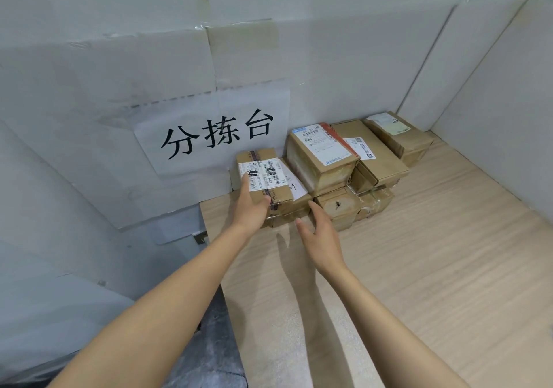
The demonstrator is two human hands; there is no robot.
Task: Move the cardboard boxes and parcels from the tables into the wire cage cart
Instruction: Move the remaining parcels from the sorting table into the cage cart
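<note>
Wall sign: a white paper sheet (215, 136) with large black characters is hanging on the white panel wall, just left of the parcels.
Left hand: the left hand (250, 208) is gripping the small brown cardboard box (266, 175), with the thumb lying up its left side and the fingers curling round its near edge.
Small box: banded with dark tape and carrying a white barcode label, it is sitting on top of a flatter brown cardboard box (288, 212) at the left end of the stack.
Right hand: the right hand (321, 235) is hovering with fingers straight and apart, holding nothing. Its fingertips are near the front of the flatter box; whether they are touching it I cannot tell.
Middle stack: a taller brown cardboard box with a large white shipping label (323, 157) is resting on a low taped brown carton (341, 208).
Right stack: a wide flat brown box (374, 154) is lying beside the taller one, and a brown box at the far right (401, 139) is standing against the wall.
Table: a pale wood-grain tabletop (434, 253) is bearing all the parcels along its far edge.
</note>
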